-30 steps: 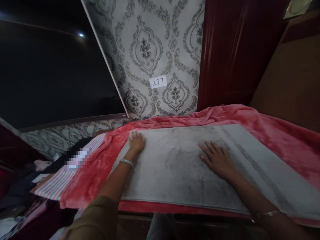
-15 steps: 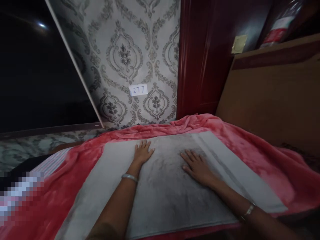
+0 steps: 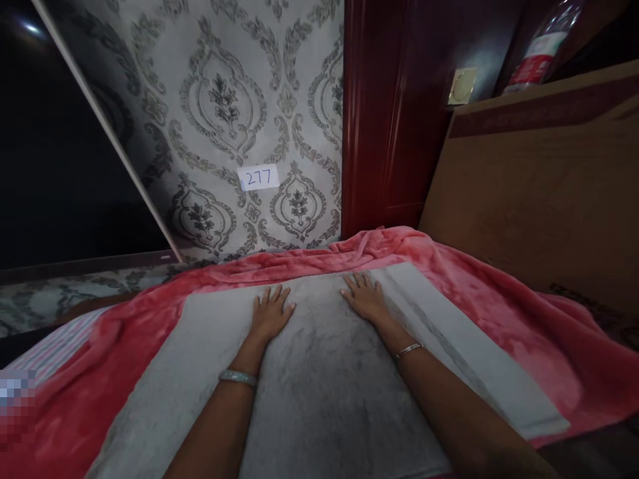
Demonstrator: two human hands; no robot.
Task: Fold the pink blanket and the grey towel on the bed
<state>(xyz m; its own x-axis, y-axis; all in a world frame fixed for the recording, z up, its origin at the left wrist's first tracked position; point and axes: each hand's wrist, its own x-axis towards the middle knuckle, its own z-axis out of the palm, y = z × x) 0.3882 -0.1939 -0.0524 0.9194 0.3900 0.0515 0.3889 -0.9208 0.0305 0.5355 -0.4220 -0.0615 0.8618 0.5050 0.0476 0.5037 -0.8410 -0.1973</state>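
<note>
The number 277 is written in blue on a white card (image 3: 258, 177), which is on the wall (image 3: 224, 100). The bottle (image 3: 546, 45) has unreadable print.

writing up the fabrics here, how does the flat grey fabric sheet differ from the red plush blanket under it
The flat grey fabric sheet is mottled grey; the red plush blanket is pinkish red. The sheet lies mostly smooth, while the blanket bunches into folds along the far side. The sheet has the left hand and right hand on it; the blanket extends past it on both sides.
</note>
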